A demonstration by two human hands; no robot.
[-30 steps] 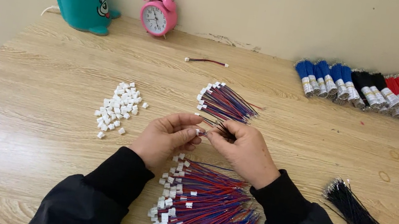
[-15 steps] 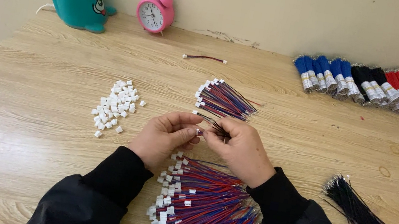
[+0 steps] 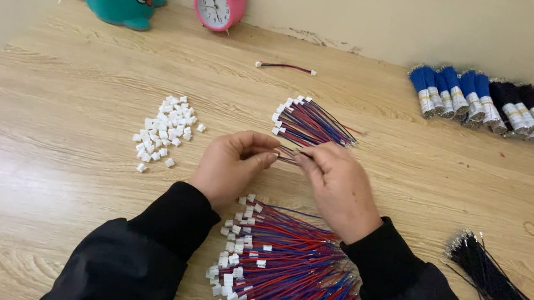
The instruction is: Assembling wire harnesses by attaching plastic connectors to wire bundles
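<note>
The wooden table (image 3: 43, 207) carries all items. The large heap of red-and-blue wire leads (image 3: 289, 282) with white plugs lies directly below both hands, between the black-sleeved forearms. The left hand (image 3: 230, 166) is curled nearly closed, thumb and fingertips pinched on one end of a short wire lead (image 3: 287, 155); whether a white connector sits within the pinch cannot be told. The right hand (image 3: 340, 186) is likewise curled, its thumb and forefinger pinched on the other end of the same lead, so the lead spans the narrow gap between the two hands. A smaller sorted bundle of red-and-blue leads (image 3: 310, 125) lies just beyond the hands, nearly touching the right fingertips. A bundle of black wires (image 3: 492, 282) lies well off to the right of the right hand. A pile of loose white connectors (image 3: 164, 130) lies near the left hand, on its left.
</note>
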